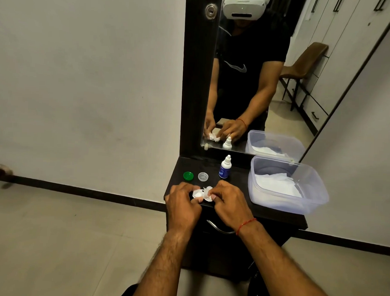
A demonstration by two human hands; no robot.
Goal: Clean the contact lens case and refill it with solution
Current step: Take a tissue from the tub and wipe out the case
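Note:
Over the front edge of the dark dresser top (239, 185), my left hand (182, 203) grips the white contact lens case (197, 193) by its left well. My right hand (228, 202) pinches a small piece of white tissue (207, 191) against the case's right well. Behind the hands lie the green cap (188, 176) and the clear cap (203, 176), both off the case. The small white solution bottle (225, 167) with a blue label stands upright and capped further back.
A clear plastic tub (308, 197) with white tissue inside sits at the right of the dresser top. A mirror (271, 73) rises behind it, reflecting the person. A drawer handle (219, 228) is below the hands. A pale wall is at the left.

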